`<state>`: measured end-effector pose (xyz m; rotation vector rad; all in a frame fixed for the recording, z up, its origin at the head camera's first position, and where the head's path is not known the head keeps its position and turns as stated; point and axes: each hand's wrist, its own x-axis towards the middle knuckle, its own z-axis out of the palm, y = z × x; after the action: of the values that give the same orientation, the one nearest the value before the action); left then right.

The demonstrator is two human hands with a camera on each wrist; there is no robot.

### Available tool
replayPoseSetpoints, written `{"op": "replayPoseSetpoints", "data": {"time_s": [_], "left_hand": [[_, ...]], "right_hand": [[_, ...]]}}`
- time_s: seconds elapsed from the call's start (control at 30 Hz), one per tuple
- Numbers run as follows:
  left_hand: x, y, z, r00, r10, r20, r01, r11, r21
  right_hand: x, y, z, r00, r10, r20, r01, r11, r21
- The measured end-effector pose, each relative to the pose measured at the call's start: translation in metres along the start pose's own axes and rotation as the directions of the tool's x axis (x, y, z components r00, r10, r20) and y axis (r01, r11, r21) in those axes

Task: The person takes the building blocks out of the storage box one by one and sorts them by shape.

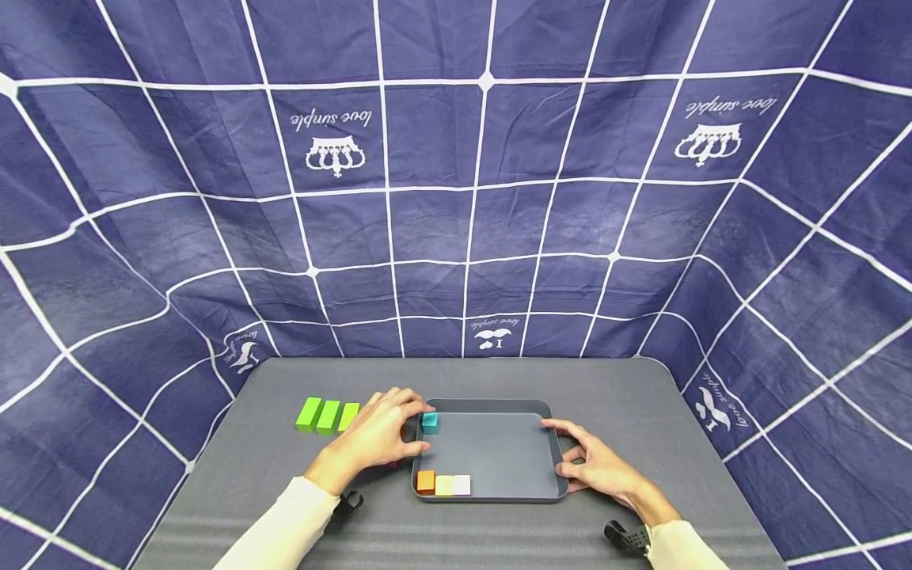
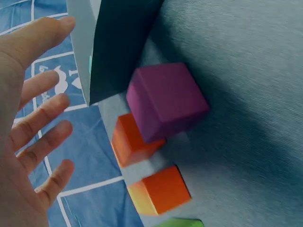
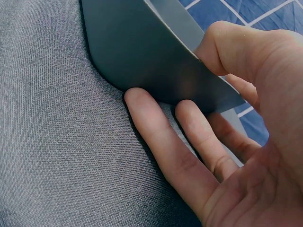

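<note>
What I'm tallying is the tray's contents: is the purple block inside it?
No, the left wrist view shows the purple block outside the tray, beside its wall.

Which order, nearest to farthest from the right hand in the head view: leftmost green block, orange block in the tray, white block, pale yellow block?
From the right hand:
1. white block, in the tray, right end of the row
2. pale yellow block, middle of that row
3. orange block, tray's near-left corner
4. leftmost green block, outside the tray, far left
</note>
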<state>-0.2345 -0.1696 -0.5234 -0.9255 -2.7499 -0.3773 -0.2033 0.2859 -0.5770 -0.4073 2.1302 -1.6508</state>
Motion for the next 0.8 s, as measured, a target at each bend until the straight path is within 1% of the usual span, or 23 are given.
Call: {"op": "replayPoseSetpoints", "data": {"time_s": [0.13,0.27,0.37,0.47,0.63,0.8], "left_hand": [[0.009,0.002,0.004,0.999,-0.011,0.047,0.011,1.0,-0.002],[0.017,0.002,0.007,0.996,0.001,0.084,-0.002,1.0,0.005],[0.021,0.001,0.009,0.994,0.009,0.109,-0.01,1.0,0.009],[0.024,0.001,0.011,0.991,0.003,0.131,-0.004,1.0,0.01],[0.026,-0.001,0.014,0.988,-0.016,0.155,0.015,1.0,0.008],[0.027,-0.001,0.017,0.988,-0.028,0.152,0.027,1.0,0.005]], "right_hand": [[0.0,-0.001,0.001,1.0,-0.001,-0.002,0.001,1.0,-0.008],[-0.001,-0.001,0.002,1.0,0.001,-0.009,-0.001,1.0,-0.01],[0.0,-0.001,0.002,1.0,0.001,-0.008,-0.001,1.0,-0.002],[0.0,-0.001,0.002,1.0,0.004,-0.01,-0.004,1.0,-0.001],[0.0,-0.001,0.001,1.0,0.006,-0.011,-0.006,1.0,-0.007],[0.0,-0.001,0.001,1.0,0.006,-0.013,-0.006,1.0,-0.01]]}}
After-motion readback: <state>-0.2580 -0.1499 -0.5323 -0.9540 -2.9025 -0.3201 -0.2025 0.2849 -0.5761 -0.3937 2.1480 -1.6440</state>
